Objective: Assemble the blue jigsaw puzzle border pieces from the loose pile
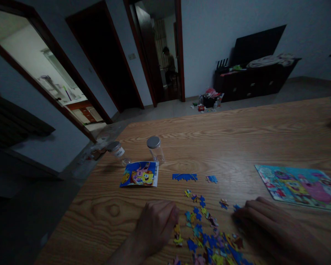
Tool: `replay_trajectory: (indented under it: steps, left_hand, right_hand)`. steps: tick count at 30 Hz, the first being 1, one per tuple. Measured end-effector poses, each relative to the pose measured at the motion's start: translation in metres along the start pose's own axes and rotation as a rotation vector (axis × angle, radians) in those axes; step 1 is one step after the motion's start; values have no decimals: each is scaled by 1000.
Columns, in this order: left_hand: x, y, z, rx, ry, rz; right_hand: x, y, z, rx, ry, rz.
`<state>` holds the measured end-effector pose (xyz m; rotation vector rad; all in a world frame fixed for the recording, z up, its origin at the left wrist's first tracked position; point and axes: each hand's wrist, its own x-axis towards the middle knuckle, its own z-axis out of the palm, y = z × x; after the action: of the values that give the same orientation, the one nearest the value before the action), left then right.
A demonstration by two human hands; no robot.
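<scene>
My left hand [158, 222] rests on the table with its fingers curled closed, just left of the loose puzzle pieces. Whatever its fingertips may hold is hidden. A yellow-brown puzzle piece [178, 237] lies right beside them. To the right of the pile, the fingers of my right hand [270, 224] are bent down onto a blue puzzle piece [236, 207], partly covered by the fingertips. Between both hands spreads a heap of puzzle pieces [209, 241] in blue, yellow and pink. Beyond it lie a joined blue strip [184, 177] and a small joined pair [212, 179].
A cartoon picture card [140, 174] lies at left, before two clear jars with grey lids, one nearer [155, 149] and one farther left [116, 151]. A cartoon puzzle board [300, 187] lies at right. The wooden table [223, 136] ends at left. A person [169, 64] sits beyond a doorway.
</scene>
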<state>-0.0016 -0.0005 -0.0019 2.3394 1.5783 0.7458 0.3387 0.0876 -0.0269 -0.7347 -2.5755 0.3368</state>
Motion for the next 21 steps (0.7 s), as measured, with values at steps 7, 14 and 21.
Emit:
replay_trajectory:
  steps: [7, 14, 21]
  left_hand:
    - [1, 0, 0, 30, 0, 2]
    - [2, 0, -1, 28, -7, 1]
    - [0, 1, 0, 57, 1, 5]
  right_hand:
    - [8, -6, -4, -9, 34, -25]
    - [3, -2, -1, -4, 39, -5]
    - [-4, 1, 5, -3, -20, 22]
